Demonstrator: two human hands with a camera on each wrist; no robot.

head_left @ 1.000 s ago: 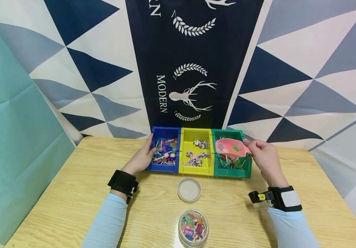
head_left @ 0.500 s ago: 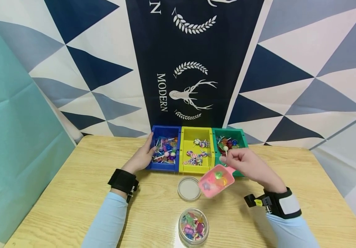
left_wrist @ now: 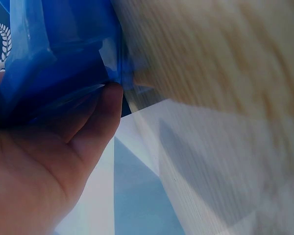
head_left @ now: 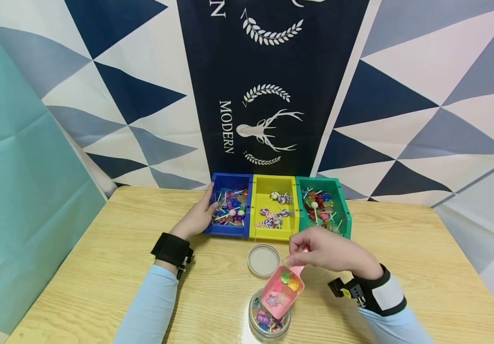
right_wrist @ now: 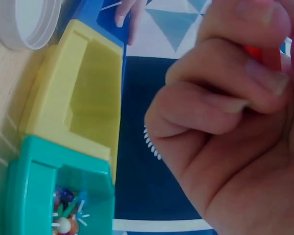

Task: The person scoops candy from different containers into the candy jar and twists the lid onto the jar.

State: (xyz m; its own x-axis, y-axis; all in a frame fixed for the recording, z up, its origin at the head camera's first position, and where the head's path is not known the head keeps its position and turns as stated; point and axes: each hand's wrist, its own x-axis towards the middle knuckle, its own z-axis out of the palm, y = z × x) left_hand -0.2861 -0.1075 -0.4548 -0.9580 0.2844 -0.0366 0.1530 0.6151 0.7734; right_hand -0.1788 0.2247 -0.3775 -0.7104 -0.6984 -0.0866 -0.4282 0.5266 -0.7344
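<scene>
My right hand (head_left: pixel 326 251) grips the handle of a pink scoop (head_left: pixel 279 306), which carries a few candies: green, orange and a pale star shape. The scoop is tilted over a round clear jar (head_left: pixel 253 329) of mixed candies and overlaps its rim in the head view. In the right wrist view, curled fingers (right_wrist: pixel 206 107) wrap the handle. My left hand (head_left: pixel 195 217) holds the left wall of the blue bin (head_left: pixel 227 230), thumb over the edge; in the left wrist view its fingers lie along the blue plastic (left_wrist: pixel 73 63).
A yellow bin (head_left: pixel 272 234) with striped lollipops and a green bin (head_left: pixel 345 220) with mixed lollipops adjoin the blue one, before a patterned wall. A round lid (head_left: pixel 264 261) lies on the wooden table (head_left: pixel 100 272) between bins and jar.
The right hand has brought the loaded scoop from above the green bin toward the front left, over the jar. The left hand stays on the blue bin.
</scene>
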